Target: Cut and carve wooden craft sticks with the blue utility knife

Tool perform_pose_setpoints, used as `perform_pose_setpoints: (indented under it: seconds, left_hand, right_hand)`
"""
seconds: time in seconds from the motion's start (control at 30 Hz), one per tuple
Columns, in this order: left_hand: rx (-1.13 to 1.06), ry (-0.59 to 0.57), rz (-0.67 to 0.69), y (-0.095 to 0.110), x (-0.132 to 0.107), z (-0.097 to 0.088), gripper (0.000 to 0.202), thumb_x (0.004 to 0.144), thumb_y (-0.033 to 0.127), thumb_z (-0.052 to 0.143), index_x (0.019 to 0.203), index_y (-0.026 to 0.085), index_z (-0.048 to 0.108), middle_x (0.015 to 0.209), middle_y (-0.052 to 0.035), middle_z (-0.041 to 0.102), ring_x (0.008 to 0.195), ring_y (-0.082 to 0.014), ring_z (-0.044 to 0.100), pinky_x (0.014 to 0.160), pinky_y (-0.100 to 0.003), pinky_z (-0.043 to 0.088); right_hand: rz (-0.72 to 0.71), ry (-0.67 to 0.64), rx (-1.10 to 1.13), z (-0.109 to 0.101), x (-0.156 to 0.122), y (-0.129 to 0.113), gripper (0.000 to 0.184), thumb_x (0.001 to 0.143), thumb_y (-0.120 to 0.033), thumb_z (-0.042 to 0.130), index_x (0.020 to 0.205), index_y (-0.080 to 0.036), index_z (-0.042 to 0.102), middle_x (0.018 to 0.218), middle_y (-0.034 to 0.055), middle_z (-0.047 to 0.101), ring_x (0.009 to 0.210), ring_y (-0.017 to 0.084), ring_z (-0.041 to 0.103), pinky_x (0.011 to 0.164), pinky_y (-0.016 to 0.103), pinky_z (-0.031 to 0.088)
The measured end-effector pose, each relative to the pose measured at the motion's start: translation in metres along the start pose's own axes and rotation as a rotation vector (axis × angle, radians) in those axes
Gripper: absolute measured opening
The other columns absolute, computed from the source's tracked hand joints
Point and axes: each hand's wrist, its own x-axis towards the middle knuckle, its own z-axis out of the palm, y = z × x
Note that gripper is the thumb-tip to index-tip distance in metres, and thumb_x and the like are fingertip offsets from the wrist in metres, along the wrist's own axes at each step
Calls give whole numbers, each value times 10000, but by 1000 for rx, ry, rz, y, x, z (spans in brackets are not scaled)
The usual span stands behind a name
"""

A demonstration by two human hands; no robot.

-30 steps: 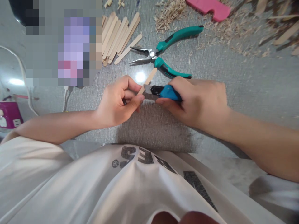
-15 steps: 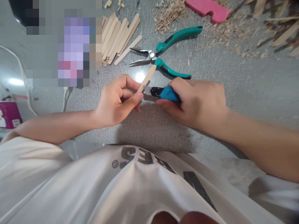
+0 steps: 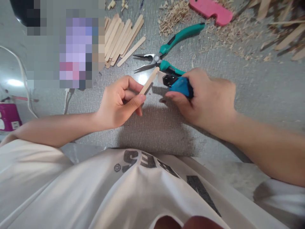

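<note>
My left hand (image 3: 119, 103) pinches a flat wooden craft stick (image 3: 149, 81) between thumb and fingers, its free end pointing up and to the right. My right hand (image 3: 207, 97) is wrapped round a blue and black utility knife (image 3: 176, 83). The short blade sits at the stick's upper end, touching or just beside it. Both hands hover over a grey textured table (image 3: 250, 82).
Teal-handled needle-nose pliers (image 3: 164, 57) lie open just behind the hands. A pile of craft sticks (image 3: 121, 38) lies at the back left. Wood shavings (image 3: 173, 12) and a pink tool (image 3: 211, 9) sit at the back. A white cable (image 3: 23, 79) runs along the left.
My right hand slid the knife up along the stick, from near my left fingertips to the stick's far end. My left hand stayed nearly still.
</note>
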Motion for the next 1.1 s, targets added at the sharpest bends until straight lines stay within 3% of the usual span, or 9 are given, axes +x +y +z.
perform_pose_setpoints:
  seconds: [0.13,0.4,0.67,0.83,1.1]
  left_hand:
    - [-9,4,20,-1,0,0,329,1112,508,842,1059,276,616,624,69,787,510,-170,767,506,-297,540]
    - [-20,-2,23,1,0,0,235,1108,379,823,1050,263,627,647,62,804,538,-169,787,524,-286,536]
    - [-42,-1,-27,4,0,1,237,1063,349,837,1030,254,622,635,52,778,515,-157,754,530,-277,546]
    - [-57,42,-57,4,1,3,257,1034,348,860,1026,251,622,638,46,771,528,-151,757,544,-262,564]
    - [69,106,17,0,-2,2,250,1041,339,834,910,247,643,640,17,764,521,-145,730,510,-245,504]
  right_hand:
    - [-41,-82,-64,-2,2,-1,761,1178,-837,406,1242,-182,789,1008,165,856,867,317,770,673,391,273]
    - [-118,-50,-65,1,1,-2,722,1179,-819,417,1156,-221,820,975,129,863,840,291,759,664,386,238]
    - [-45,-60,-37,-4,3,0,662,1197,-723,437,1285,-173,795,1028,163,869,889,315,767,693,387,296]
    - [-43,-133,-46,-5,4,-2,702,1127,-810,444,1211,-215,807,998,158,858,841,317,736,676,386,222]
    - [-68,-285,-68,-19,10,-10,534,1090,-686,485,1151,-251,788,961,134,841,803,291,681,670,382,188]
